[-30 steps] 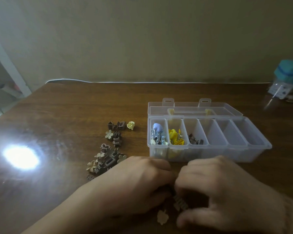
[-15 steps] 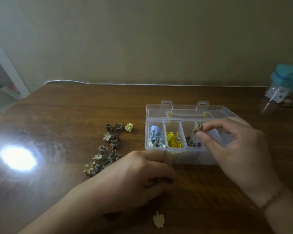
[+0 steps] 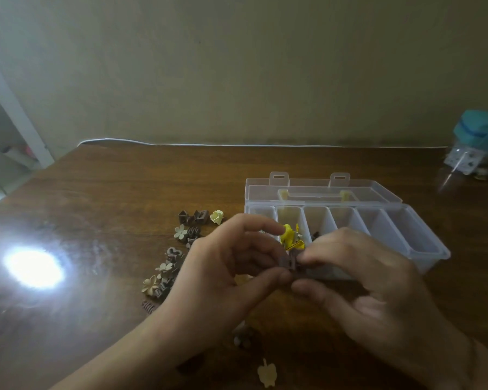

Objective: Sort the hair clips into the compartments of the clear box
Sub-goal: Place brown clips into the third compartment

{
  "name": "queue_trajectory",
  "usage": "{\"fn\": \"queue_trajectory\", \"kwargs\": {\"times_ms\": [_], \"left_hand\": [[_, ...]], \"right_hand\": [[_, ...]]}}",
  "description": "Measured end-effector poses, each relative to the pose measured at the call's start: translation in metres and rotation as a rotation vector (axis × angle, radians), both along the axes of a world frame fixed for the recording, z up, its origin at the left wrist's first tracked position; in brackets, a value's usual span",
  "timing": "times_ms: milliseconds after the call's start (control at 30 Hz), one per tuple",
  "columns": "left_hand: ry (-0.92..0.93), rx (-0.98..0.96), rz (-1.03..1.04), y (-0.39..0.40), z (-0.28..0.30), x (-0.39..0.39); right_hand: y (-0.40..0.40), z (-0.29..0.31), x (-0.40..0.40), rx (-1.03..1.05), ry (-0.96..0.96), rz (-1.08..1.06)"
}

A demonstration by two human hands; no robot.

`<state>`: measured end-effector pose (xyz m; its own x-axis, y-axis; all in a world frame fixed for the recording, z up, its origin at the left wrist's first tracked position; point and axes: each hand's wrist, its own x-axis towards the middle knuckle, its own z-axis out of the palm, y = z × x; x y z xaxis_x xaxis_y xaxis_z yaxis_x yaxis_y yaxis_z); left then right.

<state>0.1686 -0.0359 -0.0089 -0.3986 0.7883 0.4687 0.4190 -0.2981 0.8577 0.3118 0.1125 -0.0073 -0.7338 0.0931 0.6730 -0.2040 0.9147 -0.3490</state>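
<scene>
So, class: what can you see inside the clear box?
Inside the clear box, yellow clips and a few dark clips show; the hands cover the leftmost compartment, so its contents can't be seen.

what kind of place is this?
Probably a home room, at a desk: a wooden table against a plain wall, a lidded jar at its edge, a shelf beside it.
</scene>
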Motion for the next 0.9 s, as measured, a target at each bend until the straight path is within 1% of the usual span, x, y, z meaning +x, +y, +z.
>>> {"fn": "queue_trajectory", "kwargs": {"times_ms": [67, 167, 233, 267, 300, 333, 367, 400, 433, 500, 533, 567, 600, 633, 700, 733, 767, 800, 833, 867, 900], "left_hand": [[0.011, 0.021, -0.001, -0.001, 0.002, 0.001], [0.176, 0.007, -0.008, -0.001, 0.003, 0.003], [0.235, -0.016, -0.023, -0.003, 0.003, 0.003], [0.253, -0.025, -0.035, -0.004, 0.004, 0.004], [0.272, -0.032, -0.047, -0.005, 0.004, 0.004], [0.299, -0.04, -0.06, -0.006, 0.005, 0.004], [0.339, -0.053, -0.077, -0.007, 0.006, 0.004], [0.41, -0.067, -0.082, -0.007, 0.008, 0.002], [0.519, -0.089, -0.073, -0.008, 0.009, -0.001], [0.78, -0.136, -0.045, -0.01, 0.014, -0.011], [0.862, -0.163, -0.046, -0.011, 0.016, -0.016], [0.9, -0.197, -0.059, -0.014, 0.017, -0.021], [0.912, -0.234, -0.073, -0.017, 0.019, -0.024], [0.916, -0.273, -0.085, -0.02, 0.021, -0.027], [0.924, -0.353, -0.101, -0.023, 0.023, -0.031], [0.928, -0.386, -0.099, -0.025, 0.023, -0.033], [0.928, -0.413, -0.096, -0.025, 0.023, -0.035], [0.925, -0.441, -0.095, -0.026, 0.023, -0.036], [0.922, -0.464, -0.095, -0.026, 0.023, -0.036], [0.917, -0.494, -0.1, -0.026, 0.023, -0.036], [0.918, -0.525, -0.11, -0.027, 0.023, -0.035]], "right_hand": [[-0.001, 0.001, 0.003, -0.025, -0.018, 0.0], [0.0, 0.001, 0.001, -0.047, -0.013, 0.017], [0.004, 0.003, -0.007, -0.111, -0.097, -0.007], [0.007, 0.003, -0.011, -0.115, -0.163, -0.06], [0.01, 0.003, -0.012, -0.107, -0.187, -0.103], [0.01, 0.004, -0.011, -0.083, -0.119, -0.127], [0.011, 0.004, -0.007, -0.055, 0.015, -0.154], [0.01, 0.005, -0.002, -0.054, 0.112, -0.216], [0.011, 0.006, 0.002, -0.084, 0.145, -0.28], [0.019, 0.001, 0.0, -0.14, 0.097, -0.378], [0.022, -0.002, -0.002, -0.151, 0.026, -0.407], [0.026, -0.004, -0.006, -0.144, -0.042, -0.424], [0.029, -0.006, -0.008, -0.124, -0.065, -0.439], [0.028, -0.007, -0.007, -0.11, -0.041, -0.431], [0.023, -0.003, -0.002, -0.042, 0.086, -0.393], [0.018, -0.001, 0.001, 0.01, 0.143, -0.34], [0.011, 0.002, 0.004, 0.059, 0.162, -0.241], [0.002, 0.003, 0.005, 0.105, 0.131, -0.096], [-0.007, 0.003, 0.005, 0.162, 0.054, 0.065], [-0.014, 0.0, 0.004, 0.241, -0.052, 0.185], [-0.02, -0.005, 0.001, 0.35, -0.157, 0.245]]}}
